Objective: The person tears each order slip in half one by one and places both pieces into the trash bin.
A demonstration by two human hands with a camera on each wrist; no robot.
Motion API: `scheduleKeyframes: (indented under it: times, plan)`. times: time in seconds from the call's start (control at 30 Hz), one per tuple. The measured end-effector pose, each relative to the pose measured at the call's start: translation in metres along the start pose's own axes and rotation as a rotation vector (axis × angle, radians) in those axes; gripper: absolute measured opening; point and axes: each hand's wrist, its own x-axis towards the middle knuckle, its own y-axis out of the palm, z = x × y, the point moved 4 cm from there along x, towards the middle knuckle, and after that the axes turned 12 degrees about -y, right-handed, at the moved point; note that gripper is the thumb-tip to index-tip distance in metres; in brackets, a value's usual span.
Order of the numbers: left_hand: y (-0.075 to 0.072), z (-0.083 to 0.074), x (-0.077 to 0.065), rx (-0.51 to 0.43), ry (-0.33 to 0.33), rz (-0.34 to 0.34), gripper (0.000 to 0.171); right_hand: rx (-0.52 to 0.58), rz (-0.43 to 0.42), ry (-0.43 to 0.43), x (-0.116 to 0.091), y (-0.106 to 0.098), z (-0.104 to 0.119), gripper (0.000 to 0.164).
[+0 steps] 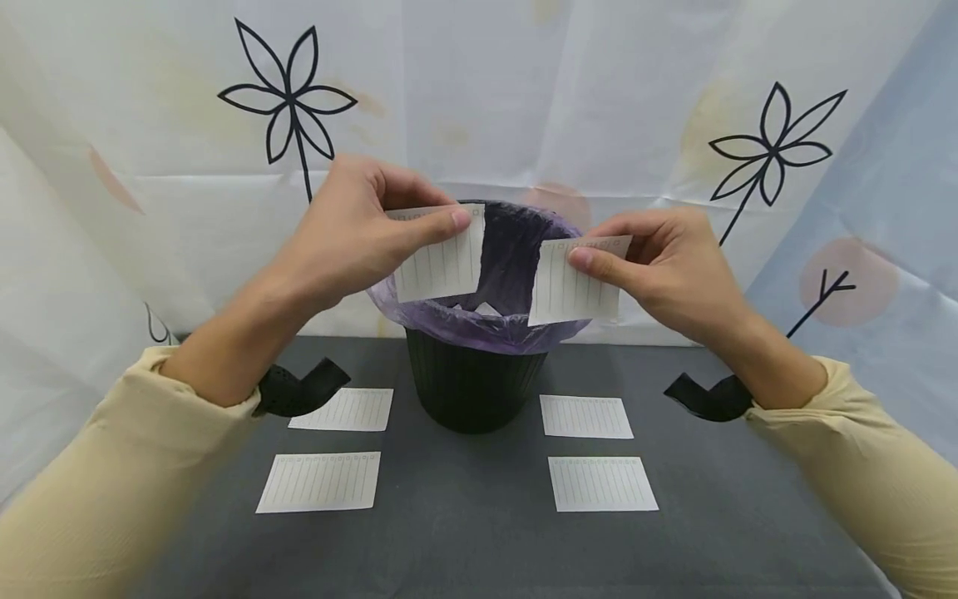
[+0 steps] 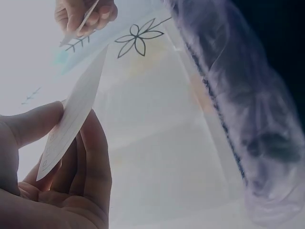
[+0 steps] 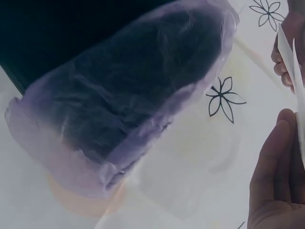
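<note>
Left hand (image 2: 59,195) pinches a white lined paper piece (image 2: 76,114)
Right hand (image 2: 72,15) shows beyond; crumpled purple plastic liner (image 2: 238,95) fills frame right.

paper pieces (image 1: 441,270): white, lined | bin (image 1: 479,387): black | liner (image 1: 475,330): purple

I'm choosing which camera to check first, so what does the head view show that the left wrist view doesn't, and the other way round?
Only the head view shows four lined papers lying on the dark table, both beige sleeves and white scraps inside the bin.

Only the left wrist view shows the palm side of the left hand.

Both show the left hand and the right hand each holding a paper, plus the purple bag and a black flower drawing.
</note>
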Motion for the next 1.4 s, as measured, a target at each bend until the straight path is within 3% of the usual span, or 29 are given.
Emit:
scheduleKeyframes:
  times: [0.27,0.53,0.7,1.17,1.4]
  plan:
    - [-0.006,-0.012,0.017,0.029,-0.056,-0.013,0.025,0.032,0.026,0.071,0.029,-0.006,-0.007,0.01]
    - [-0.009,-0.014,0.039,0.058,-0.072,-0.015,0.028,0.012,-0.016,0.127,0.051,-0.008,-0.014,0.011]
    - [-0.008,-0.012,0.049,0.085,-0.126,-0.014,0.031,0.042,-0.035,0.127,0.065,-0.005,-0.016,0.012]
    - [-0.006,-0.003,0.086,0.086,-0.258,0.002,0.031,-0.014,0.027,0.235,0.089,0.004,-0.034,0.024]
    - [-0.002,-0.001,0.099,0.077,-0.305,0.015,0.031,0.023,0.094,0.289,0.096,0.012,-0.045,0.025]
